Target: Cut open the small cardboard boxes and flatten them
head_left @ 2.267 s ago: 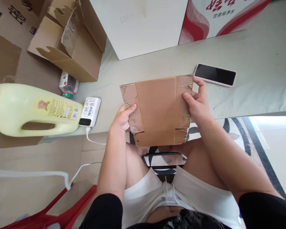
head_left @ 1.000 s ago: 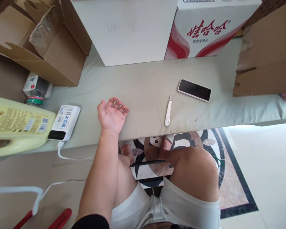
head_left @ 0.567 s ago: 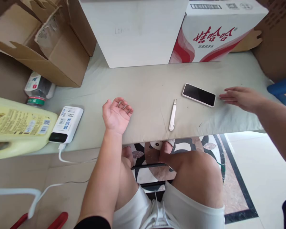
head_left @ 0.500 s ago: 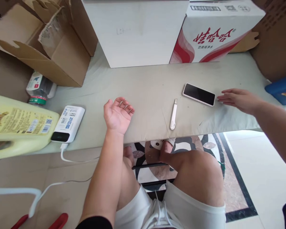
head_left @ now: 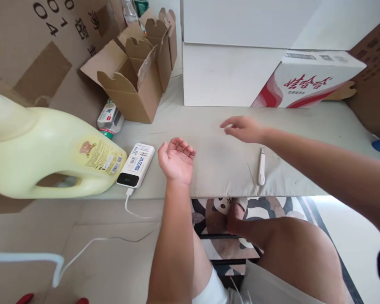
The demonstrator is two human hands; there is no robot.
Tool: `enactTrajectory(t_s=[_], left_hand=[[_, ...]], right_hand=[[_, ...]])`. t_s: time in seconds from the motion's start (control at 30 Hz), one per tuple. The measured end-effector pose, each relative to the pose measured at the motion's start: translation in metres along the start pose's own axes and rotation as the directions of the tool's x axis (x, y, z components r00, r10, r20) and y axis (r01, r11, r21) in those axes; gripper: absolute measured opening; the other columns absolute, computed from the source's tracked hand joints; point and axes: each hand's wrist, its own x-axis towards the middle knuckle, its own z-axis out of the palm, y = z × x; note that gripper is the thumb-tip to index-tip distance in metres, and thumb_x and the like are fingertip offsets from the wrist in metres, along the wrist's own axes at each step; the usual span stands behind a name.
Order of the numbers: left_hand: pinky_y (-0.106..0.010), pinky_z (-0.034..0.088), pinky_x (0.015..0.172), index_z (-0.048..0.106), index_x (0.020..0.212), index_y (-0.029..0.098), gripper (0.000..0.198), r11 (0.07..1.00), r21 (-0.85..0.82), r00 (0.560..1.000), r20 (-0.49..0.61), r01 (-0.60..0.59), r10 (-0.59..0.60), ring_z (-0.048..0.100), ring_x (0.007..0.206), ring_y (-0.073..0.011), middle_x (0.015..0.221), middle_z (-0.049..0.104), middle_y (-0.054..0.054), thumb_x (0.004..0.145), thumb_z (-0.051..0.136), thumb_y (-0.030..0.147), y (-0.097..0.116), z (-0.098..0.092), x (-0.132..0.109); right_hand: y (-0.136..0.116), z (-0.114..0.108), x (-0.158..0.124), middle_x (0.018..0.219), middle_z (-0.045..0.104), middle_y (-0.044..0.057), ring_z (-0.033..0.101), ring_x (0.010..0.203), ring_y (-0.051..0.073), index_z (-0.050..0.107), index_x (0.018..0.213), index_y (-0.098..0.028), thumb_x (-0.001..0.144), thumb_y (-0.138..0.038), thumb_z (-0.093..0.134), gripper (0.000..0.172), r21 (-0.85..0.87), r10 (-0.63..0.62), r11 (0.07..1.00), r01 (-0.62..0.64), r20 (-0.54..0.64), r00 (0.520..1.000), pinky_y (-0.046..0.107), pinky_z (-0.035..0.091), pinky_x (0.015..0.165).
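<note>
My left hand point(head_left: 177, 160) rests palm up on the cloth-covered surface point(head_left: 221, 169), its fingers loosely curled and holding nothing. To its right, my right hand point(head_left: 242, 128) hovers or lies over the cloth with fingers stretched and nothing held; I cannot tell if it touches. A white utility knife point(head_left: 261, 166), its tip pointing away from me, lies below my right forearm. The phone seen earlier is out of sight; my forearm crosses that area. Left of my left hand is a white power bank point(head_left: 136, 165) with a cable plugged into its near end.
A pale yellow jug point(head_left: 57, 152) lies at the left edge. Behind it are a clear bottle point(head_left: 110, 120) and open cardboard boxes point(head_left: 139, 99). A white box point(head_left: 221, 76) and a red-and-white carton point(head_left: 304, 84) line the back. The white cable point(head_left: 107, 239) hangs below the front edge.
My right hand has moved left from beside the phone to the middle of the surface. The view has turned left, so things appear shifted right. My left hand keeps its pose.
</note>
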Motion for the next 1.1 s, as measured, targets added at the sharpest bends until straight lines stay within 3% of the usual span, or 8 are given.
enactTrajectory(t_s=[0.1,0.2,0.33,0.53,0.7,0.83,0.9,1.1], left_hand=[[-0.027,0.047,0.064,0.056,0.079,0.020,0.032,0.999,-0.041,1.000,-0.003,-0.013,0.013,0.052,0.058,-0.0114,0.070,0.053,0.000,0.085,0.048,0.050,0.011,-0.003,0.003],[-0.028,0.046,0.064,0.055,0.079,0.020,0.035,0.995,-0.095,1.000,-0.009,-0.024,0.023,0.052,0.059,-0.0121,0.070,0.051,-0.001,0.088,0.042,0.051,0.020,-0.007,0.007],[-0.030,0.046,0.065,0.054,0.077,0.020,0.040,0.994,-0.110,0.999,-0.030,-0.026,0.023,0.050,0.058,-0.0126,0.069,0.049,-0.001,0.092,0.035,0.052,0.031,-0.011,0.009],[-0.029,0.042,0.067,0.056,0.073,0.019,0.043,0.963,0.149,0.966,-0.092,-0.225,0.240,0.051,0.063,-0.0145,0.068,0.050,-0.003,0.094,0.032,0.047,0.028,-0.013,0.008],[-0.029,0.041,0.077,0.056,0.074,0.020,0.034,0.602,0.505,0.668,-0.067,-0.618,0.741,0.052,0.075,-0.0156,0.076,0.052,-0.003,0.097,0.033,0.032,0.018,-0.016,0.000],[-0.030,0.042,0.079,0.046,0.065,0.021,0.031,0.383,0.513,0.389,-0.101,-0.768,0.916,0.047,0.072,-0.0167,0.070,0.040,-0.001,0.094,0.034,0.021,0.017,-0.013,-0.006],[-0.028,0.042,0.078,0.046,0.066,0.021,0.029,0.440,0.480,0.434,-0.131,-0.759,0.891,0.049,0.074,-0.0160,0.072,0.043,-0.001,0.093,0.034,0.020,0.016,-0.009,-0.006],[-0.030,0.047,0.096,0.065,0.097,0.023,0.035,0.689,0.426,0.787,0.095,-0.586,0.610,0.060,0.110,-0.0189,0.108,0.066,-0.005,0.096,0.038,0.045,-0.006,0.002,-0.006]], right_hand=[[-0.071,0.051,0.033,0.112,0.073,0.000,0.065,0.084,0.012,0.075,0.104,-0.023,0.079,-0.010,0.072,0.028,-0.011,-0.198,0.980,0.200,0.104,0.975,0.038,0.053,0.100],[-0.137,0.091,0.054,0.145,0.055,0.002,0.064,0.118,0.018,0.072,0.112,-0.023,0.083,-0.008,0.061,0.034,-0.068,-0.550,0.821,0.567,0.175,0.817,0.034,0.051,0.108],[-0.194,0.126,0.079,0.169,0.019,0.003,0.065,0.122,0.019,0.064,0.121,-0.020,0.092,-0.017,0.052,0.032,-0.201,-0.596,0.746,0.634,0.222,0.772,0.039,0.047,0.114],[-0.188,0.131,0.092,0.133,0.064,0.004,0.057,0.132,0.024,0.063,0.118,-0.018,0.091,-0.015,0.051,0.030,-0.313,-0.574,0.746,0.588,0.144,0.806,0.041,0.045,0.116],[-0.125,0.084,0.044,0.090,0.071,-0.001,0.069,0.078,0.015,0.067,0.086,-0.023,0.089,-0.018,0.050,0.018,0.039,-0.537,0.842,0.538,-0.035,0.843,0.034,0.059,0.083],[-0.064,0.043,-0.034,0.070,0.059,-0.003,0.060,0.060,0.010,0.061,0.079,-0.025,0.093,-0.028,0.054,0.016,0.258,-0.479,0.801,0.541,-0.268,0.836,0.027,0.051,0.061],[-0.032,0.030,-0.078,0.074,0.054,-0.005,0.055,0.052,0.008,0.055,0.084,-0.028,0.088,-0.030,0.064,0.010,0.351,-0.455,0.700,0.622,-0.451,0.768,0.024,0.042,0.048],[0.051,0.020,-0.155,0.089,0.065,0.001,0.051,0.056,0.011,0.059,0.107,-0.037,0.089,-0.038,0.065,0.020,0.312,-0.285,0.757,0.575,-0.634,0.719,0.024,0.035,0.043]])
